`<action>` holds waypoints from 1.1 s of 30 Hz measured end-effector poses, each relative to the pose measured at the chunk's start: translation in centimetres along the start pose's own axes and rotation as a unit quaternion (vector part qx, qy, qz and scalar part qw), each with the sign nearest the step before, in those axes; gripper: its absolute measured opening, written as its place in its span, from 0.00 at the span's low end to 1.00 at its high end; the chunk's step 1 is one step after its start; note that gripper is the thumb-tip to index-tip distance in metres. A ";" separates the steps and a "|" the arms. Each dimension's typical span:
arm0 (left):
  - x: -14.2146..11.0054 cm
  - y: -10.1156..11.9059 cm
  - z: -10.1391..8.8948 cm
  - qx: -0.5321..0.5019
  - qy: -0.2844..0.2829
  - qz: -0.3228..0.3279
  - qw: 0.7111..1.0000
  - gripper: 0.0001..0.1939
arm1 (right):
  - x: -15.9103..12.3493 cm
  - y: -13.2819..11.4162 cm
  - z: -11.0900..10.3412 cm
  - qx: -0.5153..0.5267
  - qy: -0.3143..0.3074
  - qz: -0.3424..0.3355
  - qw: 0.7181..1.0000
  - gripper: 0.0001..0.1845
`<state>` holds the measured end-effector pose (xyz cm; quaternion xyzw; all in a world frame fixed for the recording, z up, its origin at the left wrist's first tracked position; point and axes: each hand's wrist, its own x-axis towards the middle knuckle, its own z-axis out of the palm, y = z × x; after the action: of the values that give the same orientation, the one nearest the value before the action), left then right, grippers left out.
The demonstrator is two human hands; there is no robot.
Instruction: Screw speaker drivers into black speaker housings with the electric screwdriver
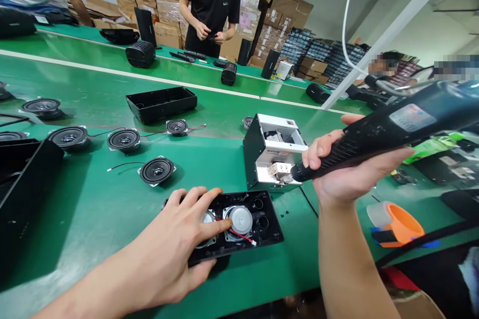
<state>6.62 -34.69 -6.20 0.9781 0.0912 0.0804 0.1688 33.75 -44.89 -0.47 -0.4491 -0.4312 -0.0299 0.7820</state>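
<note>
My left hand [179,239] lies flat on a black speaker panel [262,222] at the table's near edge, fingers pressing next to a silver speaker driver [240,219] with red wire. My right hand [344,164] grips a black electric screwdriver [392,132], held level. Its tip touches the outlet of a black-and-white screw feeder box [271,152] standing just behind the panel.
Several loose speaker drivers [156,170] lie on the green table [93,209] to the left, with an empty black housing [160,103] behind. An orange tape roll [402,222] sits right. A person in black [210,5] stands across the far belt among stacked cartons.
</note>
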 end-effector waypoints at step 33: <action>-1.8 -2.3 -0.5 0.071 0.006 0.044 0.997 0.34 | -1.1 -0.7 -0.8 0.029 0.001 0.018 0.999 0.35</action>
<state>4.43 -32.77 -6.79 0.9901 0.0548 0.0873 0.0948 33.24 -46.24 -0.94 -0.4342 -0.4230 -0.0036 0.7953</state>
